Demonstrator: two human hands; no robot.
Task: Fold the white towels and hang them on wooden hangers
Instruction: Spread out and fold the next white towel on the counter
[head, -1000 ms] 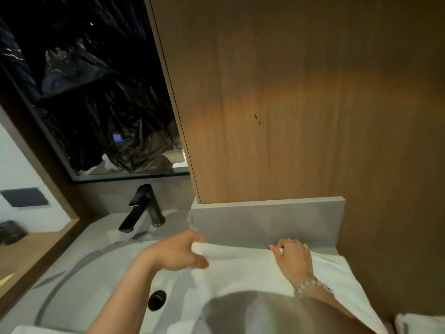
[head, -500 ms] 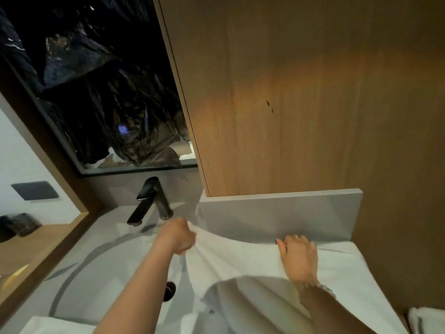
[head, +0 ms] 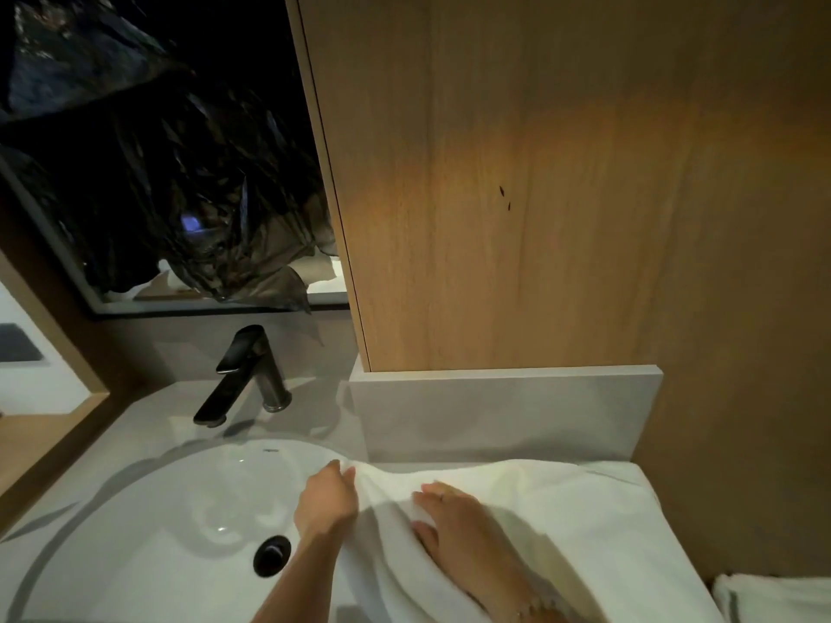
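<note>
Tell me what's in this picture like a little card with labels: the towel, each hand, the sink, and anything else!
white towel: spread on the counter right of the sink, left edge hanging over the basin
left hand: pinches the towel's far left corner
right hand: lies flat on the towel, pressing it down
sink: white, with a dark drain
faucet: black, behind the sink
second towel: white, bottom right corner
hangers: none in view

Dim warm light, glow on the wood panel [head: 517, 182], wide-angle edge bending.
</note>
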